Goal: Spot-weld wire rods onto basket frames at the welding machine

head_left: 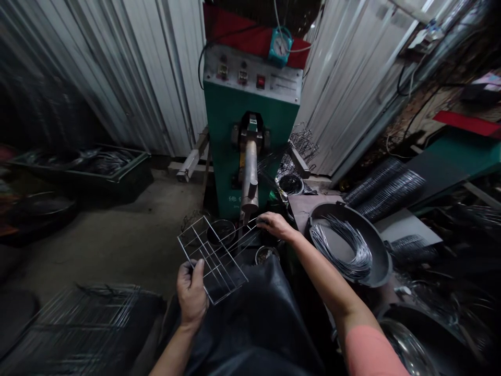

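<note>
My left hand (192, 292) grips the lower left side of a wire grid frame (213, 256), its thumb on top of the wire. The grid is tilted above my dark apron (250, 324). My right hand (275, 225) pinches the end of thin wires that reach right from the grid, just below the electrode arm (250, 177) of a green machine (223, 115). Whether those wires are joined to the grid is hard to tell.
On the right, a black pan (381, 261) holds a coil of wire rings (358, 261). Stacked wire grids (90, 324) lie at the lower left. A green tray (133, 166) of metal parts stands further back left. Small bowls (267, 254) sit below the machine.
</note>
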Available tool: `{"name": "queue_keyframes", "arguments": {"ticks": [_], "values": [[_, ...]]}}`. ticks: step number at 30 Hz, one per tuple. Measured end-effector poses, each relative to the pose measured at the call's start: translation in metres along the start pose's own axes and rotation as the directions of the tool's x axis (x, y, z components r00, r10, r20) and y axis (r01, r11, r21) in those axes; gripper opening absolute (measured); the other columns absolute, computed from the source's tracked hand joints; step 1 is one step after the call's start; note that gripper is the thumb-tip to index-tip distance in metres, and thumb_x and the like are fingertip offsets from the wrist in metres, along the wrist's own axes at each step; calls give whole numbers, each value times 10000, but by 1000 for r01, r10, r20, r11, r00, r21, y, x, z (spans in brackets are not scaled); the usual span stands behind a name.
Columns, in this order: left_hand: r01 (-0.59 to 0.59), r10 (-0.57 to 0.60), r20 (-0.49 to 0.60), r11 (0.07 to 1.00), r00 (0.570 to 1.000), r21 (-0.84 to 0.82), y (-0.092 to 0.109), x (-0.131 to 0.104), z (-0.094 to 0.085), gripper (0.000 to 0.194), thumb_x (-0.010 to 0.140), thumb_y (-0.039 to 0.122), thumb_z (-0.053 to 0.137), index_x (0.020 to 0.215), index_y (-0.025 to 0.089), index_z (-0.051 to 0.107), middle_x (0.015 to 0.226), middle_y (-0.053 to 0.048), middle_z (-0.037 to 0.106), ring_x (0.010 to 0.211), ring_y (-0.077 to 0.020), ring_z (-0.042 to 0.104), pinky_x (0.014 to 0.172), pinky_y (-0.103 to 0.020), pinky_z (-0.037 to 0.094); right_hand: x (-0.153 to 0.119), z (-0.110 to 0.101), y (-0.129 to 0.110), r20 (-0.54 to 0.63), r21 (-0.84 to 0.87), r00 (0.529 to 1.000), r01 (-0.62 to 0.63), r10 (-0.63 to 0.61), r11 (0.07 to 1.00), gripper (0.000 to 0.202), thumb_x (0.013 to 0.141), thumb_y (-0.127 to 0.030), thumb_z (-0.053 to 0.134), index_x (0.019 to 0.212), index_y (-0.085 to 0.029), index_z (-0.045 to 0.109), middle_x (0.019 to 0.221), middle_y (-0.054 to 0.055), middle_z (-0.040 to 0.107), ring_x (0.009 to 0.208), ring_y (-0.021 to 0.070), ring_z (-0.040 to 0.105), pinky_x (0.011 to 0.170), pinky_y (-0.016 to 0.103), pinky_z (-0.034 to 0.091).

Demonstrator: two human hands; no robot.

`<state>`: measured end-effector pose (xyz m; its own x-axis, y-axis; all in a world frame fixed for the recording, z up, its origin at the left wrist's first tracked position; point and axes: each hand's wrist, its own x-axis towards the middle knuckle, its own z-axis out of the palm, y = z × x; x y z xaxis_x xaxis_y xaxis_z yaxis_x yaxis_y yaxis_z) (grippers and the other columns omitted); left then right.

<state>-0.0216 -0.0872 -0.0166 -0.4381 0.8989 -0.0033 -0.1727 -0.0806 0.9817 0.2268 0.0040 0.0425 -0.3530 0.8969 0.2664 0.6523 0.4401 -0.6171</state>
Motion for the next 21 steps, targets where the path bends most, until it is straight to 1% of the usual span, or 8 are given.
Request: {"name": "queue_keyframes", "arguments": {"ticks": [2,5,8,11,16,18,21], "values": [[-5,5,-17,1000,1000,9,3,1,1,260,713,422,613,735,192,494,700,34,455,665,-120,416,674,-255,347,-2,1,-1,-24,27,1000,1,0,1000,78,764,-298,660,789,-229,688,785,16,660,749,155,592,715,252,429],[12,-10,-23,999,1000,49,8,4,2,274,697,436,613,726,196,485,676,40,449,631,-116,427,628,-246,360,-1,1,-3,-28,42,999,-31,32,999,76,759,-303,665,759,-232,691,766,15,662,742,156,588,713,252,421],[54,-54,-9,996,999,69,12,9,2,289,696,460,595,727,202,468,663,46,448,573,-107,433,557,-234,359,4,4,-4,-47,14,997,-61,62,998,88,762,-316,660,775,-236,695,776,18,667,755,159,585,716,253,414],[81,-82,5,995,997,64,15,17,1,294,695,465,588,735,200,469,662,46,461,537,-97,430,520,-223,355,11,8,-4,-71,-21,995,-77,75,997,86,756,-313,668,780,-236,697,785,17,670,755,159,586,711,246,407],[104,-104,8,994,995,41,18,24,1,287,684,449,604,744,194,488,646,50,460,533,-93,435,512,-214,361,17,13,-1,-77,-101,993,-95,87,990,64,759,-257,664,804,-228,700,790,24,675,748,162,594,678,238,400],[113,-113,7,993,994,45,18,25,1,277,689,442,603,748,194,495,639,51,458,534,-94,436,513,-214,365,17,15,1,-81,-97,993,-94,86,991,65,760,-259,662,803,-229,701,793,23,677,751,162,597,675,236,402],[100,-101,15,992,995,71,16,30,-1,266,699,437,596,740,194,497,630,53,454,535,-96,435,522,-217,366,18,17,2,-92,-43,991,-98,94,994,61,747,-281,676,770,-232,704,768,14,675,742,156,601,680,232,407]]}}
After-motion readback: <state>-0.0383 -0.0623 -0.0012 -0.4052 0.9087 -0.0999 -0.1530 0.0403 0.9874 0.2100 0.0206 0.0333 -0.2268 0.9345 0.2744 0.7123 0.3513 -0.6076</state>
